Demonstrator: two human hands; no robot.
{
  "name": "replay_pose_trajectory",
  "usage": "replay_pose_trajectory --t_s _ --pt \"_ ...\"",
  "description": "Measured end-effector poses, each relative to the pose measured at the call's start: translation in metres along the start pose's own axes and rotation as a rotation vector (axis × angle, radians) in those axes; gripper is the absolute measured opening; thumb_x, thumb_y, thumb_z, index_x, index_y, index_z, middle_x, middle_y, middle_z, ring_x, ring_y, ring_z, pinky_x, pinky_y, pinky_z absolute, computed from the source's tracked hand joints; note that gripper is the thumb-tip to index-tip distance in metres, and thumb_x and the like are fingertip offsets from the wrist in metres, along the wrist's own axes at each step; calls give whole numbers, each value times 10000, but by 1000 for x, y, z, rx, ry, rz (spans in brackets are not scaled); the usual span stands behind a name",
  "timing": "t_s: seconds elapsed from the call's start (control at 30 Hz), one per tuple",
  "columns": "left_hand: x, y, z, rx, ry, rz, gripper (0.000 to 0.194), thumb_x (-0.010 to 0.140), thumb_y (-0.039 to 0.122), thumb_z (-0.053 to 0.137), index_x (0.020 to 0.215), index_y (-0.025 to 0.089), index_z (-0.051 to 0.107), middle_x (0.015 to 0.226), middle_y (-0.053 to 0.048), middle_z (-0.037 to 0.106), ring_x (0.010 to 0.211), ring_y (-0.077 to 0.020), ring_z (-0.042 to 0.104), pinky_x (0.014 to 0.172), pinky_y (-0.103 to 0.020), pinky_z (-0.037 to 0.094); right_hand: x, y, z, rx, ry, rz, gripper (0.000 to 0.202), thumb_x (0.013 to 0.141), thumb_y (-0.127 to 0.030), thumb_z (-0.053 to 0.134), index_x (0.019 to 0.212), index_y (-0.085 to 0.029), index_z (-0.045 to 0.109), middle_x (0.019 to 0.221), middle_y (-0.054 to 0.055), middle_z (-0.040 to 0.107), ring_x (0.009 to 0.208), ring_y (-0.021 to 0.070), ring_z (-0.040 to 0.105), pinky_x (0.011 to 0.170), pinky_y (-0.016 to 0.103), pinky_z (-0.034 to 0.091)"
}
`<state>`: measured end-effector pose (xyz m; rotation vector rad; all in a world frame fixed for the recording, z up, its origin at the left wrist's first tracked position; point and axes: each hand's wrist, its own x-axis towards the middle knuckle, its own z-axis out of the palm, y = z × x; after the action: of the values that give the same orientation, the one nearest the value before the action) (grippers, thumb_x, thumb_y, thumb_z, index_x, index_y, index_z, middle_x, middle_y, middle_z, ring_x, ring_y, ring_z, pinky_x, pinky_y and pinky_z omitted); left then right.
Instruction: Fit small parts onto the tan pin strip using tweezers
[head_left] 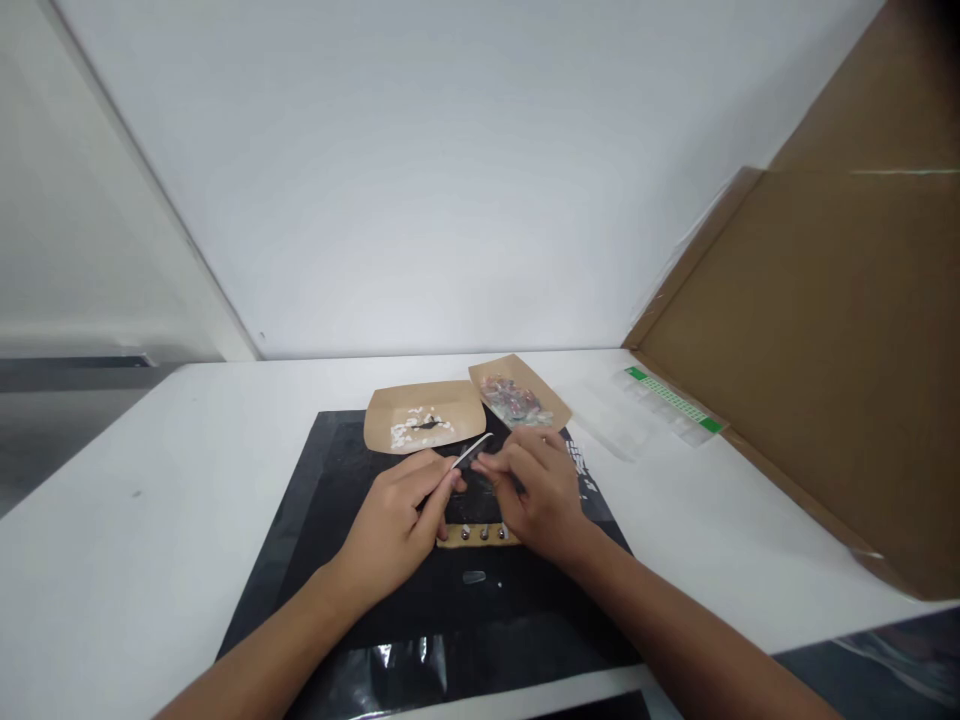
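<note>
My left hand [401, 515] pinches a thin, white-edged strip [472, 450] between thumb and fingers. The strip slants up to the right, toward my right hand [536, 490]. The fingers of that hand are curled and pressed together close beside it; what they hold, if anything, is too small to tell. Below both hands lies a tan bar [493, 536] with several round metal studs, its ends partly covered by my hands. A small clear nail-shaped piece [474, 577] rests on the black mat [375, 625] nearer to me.
Behind my hands, a cardboard tray [382, 405] holds small white bits and something dark. Another tray [556, 403] contains clear plastic packets. Small white pieces [581, 470] lie right of my right hand. Clear packaging with a green label [675, 400] lies near a large cardboard panel [847, 370].
</note>
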<state>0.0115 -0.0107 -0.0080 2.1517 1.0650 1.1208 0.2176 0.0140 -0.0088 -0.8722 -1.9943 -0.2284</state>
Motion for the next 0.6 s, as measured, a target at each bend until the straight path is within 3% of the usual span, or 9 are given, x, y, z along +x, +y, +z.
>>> replay_pose_trajectory --t_s 0.2,0.37,0.5,0.6 --pt "0 -1 1 7 18 -2 283 1062 244 455 952 165 703 752 -32 691 718 -160 696 806 -288 532 -1 0 1 -58 47 45 140 915 -135 662 824 -215 592 698 -12 571 720 162 545 772 353 396" --pt "0 -1 1 -3 6 -3 293 1063 241 457 912 166 697 731 -24 677 710 -153 686 793 -279 517 -2 -1 1 -51 -8 9 178 925 -126 635 787 -212 562 666 -28 538 679 145 524 777 350 392" --pt "0 1 1 -1 28 5 268 1061 234 468 948 166 701 677 -12 656 707 -155 674 800 -281 504 -2 -2 1 -76 59 48 154 914 -131 653 810 -216 578 685 -21 563 694 153 539 789 355 395" --pt "0 1 0 0 19 5 283 1061 237 465 915 163 696 699 -21 665 692 -151 667 766 -273 503 -1 -2 1 -47 -6 0 163 918 -127 643 801 -214 572 691 -15 572 690 154 536 771 350 395"
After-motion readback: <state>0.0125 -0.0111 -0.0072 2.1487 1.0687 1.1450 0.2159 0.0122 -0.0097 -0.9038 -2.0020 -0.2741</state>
